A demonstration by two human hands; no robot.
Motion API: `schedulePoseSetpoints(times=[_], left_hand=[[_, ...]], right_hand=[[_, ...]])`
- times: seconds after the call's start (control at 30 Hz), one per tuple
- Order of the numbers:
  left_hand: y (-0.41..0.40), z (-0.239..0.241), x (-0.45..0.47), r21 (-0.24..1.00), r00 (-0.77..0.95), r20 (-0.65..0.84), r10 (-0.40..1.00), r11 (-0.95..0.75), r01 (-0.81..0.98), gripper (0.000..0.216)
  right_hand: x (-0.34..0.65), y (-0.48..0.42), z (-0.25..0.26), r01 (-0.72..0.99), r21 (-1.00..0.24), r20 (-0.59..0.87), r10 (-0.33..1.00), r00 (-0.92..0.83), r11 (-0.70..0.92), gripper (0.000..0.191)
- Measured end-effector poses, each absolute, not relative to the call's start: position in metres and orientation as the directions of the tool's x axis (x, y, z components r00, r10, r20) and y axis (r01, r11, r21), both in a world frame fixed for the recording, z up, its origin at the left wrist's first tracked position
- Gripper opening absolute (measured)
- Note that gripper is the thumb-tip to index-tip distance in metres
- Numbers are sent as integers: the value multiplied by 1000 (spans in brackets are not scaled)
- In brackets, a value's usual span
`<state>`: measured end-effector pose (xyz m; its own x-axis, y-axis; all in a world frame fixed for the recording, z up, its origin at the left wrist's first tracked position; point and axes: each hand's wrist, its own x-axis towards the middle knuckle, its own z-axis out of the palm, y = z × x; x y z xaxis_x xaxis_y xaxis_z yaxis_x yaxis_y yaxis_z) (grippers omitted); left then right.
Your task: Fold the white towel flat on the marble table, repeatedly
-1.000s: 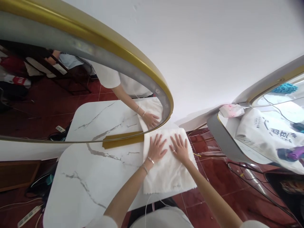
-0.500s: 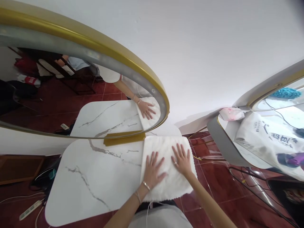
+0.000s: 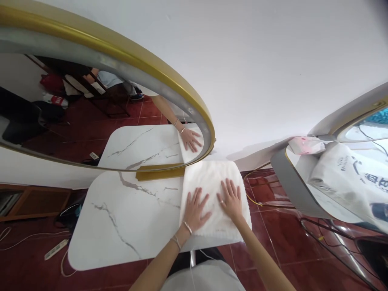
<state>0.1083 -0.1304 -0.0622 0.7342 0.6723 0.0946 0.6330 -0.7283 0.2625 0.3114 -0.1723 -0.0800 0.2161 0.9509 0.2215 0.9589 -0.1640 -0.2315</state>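
A white cloth (image 3: pixel 212 178) lies flat on the right end of a white marble table (image 3: pixel 127 214). My left hand (image 3: pixel 194 210) rests palm down on the cloth's near left part, fingers spread; bracelets circle its wrist. Beside it, my right hand (image 3: pixel 232 198) also lies flat on the cloth with fingers apart and a ring on one finger. Neither hand holds anything. The big gold-framed oval mirror (image 3: pixel 169 87) behind the table reflects a hand pressed on the cloth.
A second mirror (image 3: pixel 306 186) stands at the right beside a white printed bag (image 3: pixel 348 173) and a pink-white packet (image 3: pixel 306 144). Cables run over the dark red tiled floor (image 3: pixel 287 238). A power strip (image 3: pixel 56 249) lies at the lower left, near a wooden shelf (image 3: pixel 36 201).
Both hands slid toward me along the cloth, from its far half to its near half. The view shifted, so the table sits further right and higher in the picture.
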Motion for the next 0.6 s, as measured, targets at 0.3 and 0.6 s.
schedulePoseSetpoints(times=[0.3,0.6], left_hand=[[-183,-50,51,310,847,33,531,-811,496,79],[-144,-63,-1,305,831,89,550,-809,502,79]], right_hand=[[248,-289,-76,985,-155,160,982,99,-75,78],[188,-248,-84,987,-90,180,973,148,-133,67]])
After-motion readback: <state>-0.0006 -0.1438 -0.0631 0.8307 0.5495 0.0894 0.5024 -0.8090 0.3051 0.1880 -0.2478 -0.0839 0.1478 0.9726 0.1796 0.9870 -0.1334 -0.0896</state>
